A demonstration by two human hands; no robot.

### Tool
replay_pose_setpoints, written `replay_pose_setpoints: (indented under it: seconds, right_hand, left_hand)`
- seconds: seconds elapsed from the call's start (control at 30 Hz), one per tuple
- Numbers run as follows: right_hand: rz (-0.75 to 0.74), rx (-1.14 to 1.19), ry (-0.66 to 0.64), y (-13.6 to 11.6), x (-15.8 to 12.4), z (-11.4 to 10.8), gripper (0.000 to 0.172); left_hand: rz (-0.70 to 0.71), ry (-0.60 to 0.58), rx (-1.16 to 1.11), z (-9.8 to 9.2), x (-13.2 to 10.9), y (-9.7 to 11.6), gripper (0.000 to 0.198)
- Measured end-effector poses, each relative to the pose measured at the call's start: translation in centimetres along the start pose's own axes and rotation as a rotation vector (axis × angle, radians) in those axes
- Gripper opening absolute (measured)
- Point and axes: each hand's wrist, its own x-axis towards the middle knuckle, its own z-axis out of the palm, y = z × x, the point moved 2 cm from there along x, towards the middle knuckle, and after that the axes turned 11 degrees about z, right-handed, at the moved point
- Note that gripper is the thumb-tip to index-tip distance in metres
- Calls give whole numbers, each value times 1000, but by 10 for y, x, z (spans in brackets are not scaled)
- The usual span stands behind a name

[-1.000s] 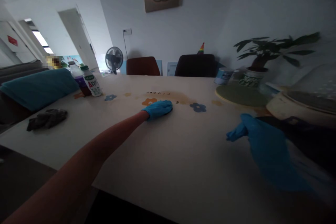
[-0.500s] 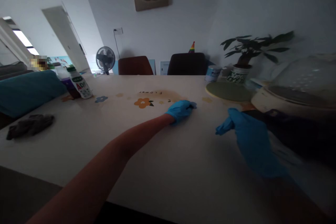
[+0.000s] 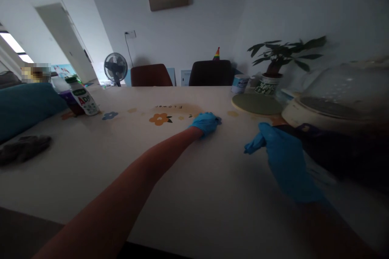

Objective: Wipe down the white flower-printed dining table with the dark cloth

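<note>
My left hand (image 3: 205, 124), in a blue glove, rests on the white tabletop with its fingers curled down. A small dark bit shows by the fingertips, but whatever lies under them is hidden. To the right, my right hand (image 3: 281, 158), also gloved in blue, hovers over the table near a dark cloth-like heap (image 3: 337, 151). Its thumb sticks out to the left and its other fingers are partly hidden; I see nothing held in it. An orange flower print (image 3: 160, 119) decorates the table (image 3: 194, 206) left of my left hand.
A green round mat (image 3: 257, 104), a can (image 3: 240, 83), a potted plant (image 3: 269, 84) and a clear-domed container (image 3: 325, 109) stand at the back right. Bottles (image 3: 83, 97) and a dark rag (image 3: 24, 149) are at the left. Chairs (image 3: 210, 73) line the far edge.
The view has turned slightly right, so everything sits further left in the picture. Both hands keep nearly the same places over the table.
</note>
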Motion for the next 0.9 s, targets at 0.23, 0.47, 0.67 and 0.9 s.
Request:
replay_pose_setpoints:
  seconds: [0.23,0.47,0.67,0.9]
  right_hand:
    - [-27,-42,-30,8,6,1,62]
    - [-57,-32,-50,32,27,3,61]
    - [-64,-64,-76,21,19,4,61]
    - [-47,-95,-55,8,7,4,59]
  left_hand:
    - [-122,31,56,-25,-52,-53,37]
    - [-344,79,131,-55,-101,-126,35]
    - [-573,128,153,-82,-139,-182,34]
    - [-720,199,141,-102,-173,-220,33]
